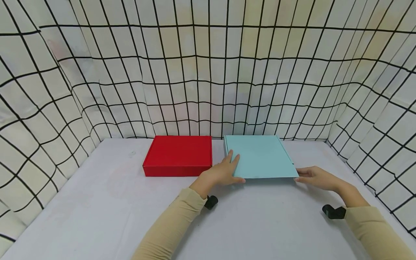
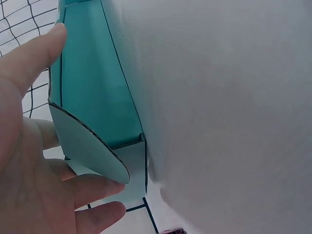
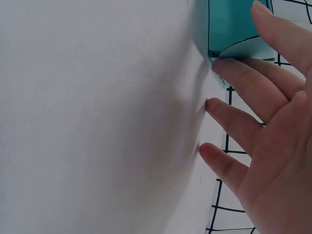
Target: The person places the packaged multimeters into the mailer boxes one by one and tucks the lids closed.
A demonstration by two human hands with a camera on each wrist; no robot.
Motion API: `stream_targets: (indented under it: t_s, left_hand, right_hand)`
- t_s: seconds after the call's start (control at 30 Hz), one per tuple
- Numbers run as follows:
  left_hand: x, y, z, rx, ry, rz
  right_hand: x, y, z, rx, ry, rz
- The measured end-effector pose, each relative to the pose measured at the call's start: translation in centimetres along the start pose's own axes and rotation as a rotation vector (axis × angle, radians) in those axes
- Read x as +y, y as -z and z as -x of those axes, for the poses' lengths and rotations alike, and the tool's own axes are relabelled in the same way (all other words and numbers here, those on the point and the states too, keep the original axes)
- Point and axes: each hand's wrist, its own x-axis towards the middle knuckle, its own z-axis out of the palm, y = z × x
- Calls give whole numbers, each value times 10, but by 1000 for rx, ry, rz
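A light blue cardboard box (image 1: 260,155) lies on the table at right of centre, its lid reaching out over the front. The left wrist view looks into its teal inside (image 2: 92,73), past a loose side flap (image 2: 87,141). My left hand (image 1: 222,173) rests at the box's front left corner, thumb by the lid's front edge and fingers spread along the left side. At the front right corner my right hand (image 1: 320,178) touches the box with fingers fairly straight. In the right wrist view a fingertip meets the right side flap (image 3: 248,48).
A closed red box (image 1: 178,155) stands left of the blue one, close to my left forearm. White cloth covers the table (image 1: 97,213). White walls with a black grid (image 1: 208,72) rise behind and at both sides. A black wrist camera (image 1: 334,212) sits under the right sleeve.
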Motion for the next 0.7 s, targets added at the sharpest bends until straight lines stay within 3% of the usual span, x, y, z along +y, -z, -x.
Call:
stream_targets:
  t_s: [0.23, 0.5, 0.7]
  left_hand:
    - [-1, -1, -1, 1, -1, -3]
    - [-2, 0, -1, 1, -9, 7]
    - [-3, -1, -1, -5, -13, 15]
  right_hand:
    - [4, -3, 0, 15, 21, 16]
    - [-6, -11, -2, 173, 62, 241]
    - [-10, -16, -4, 229, 13, 268]
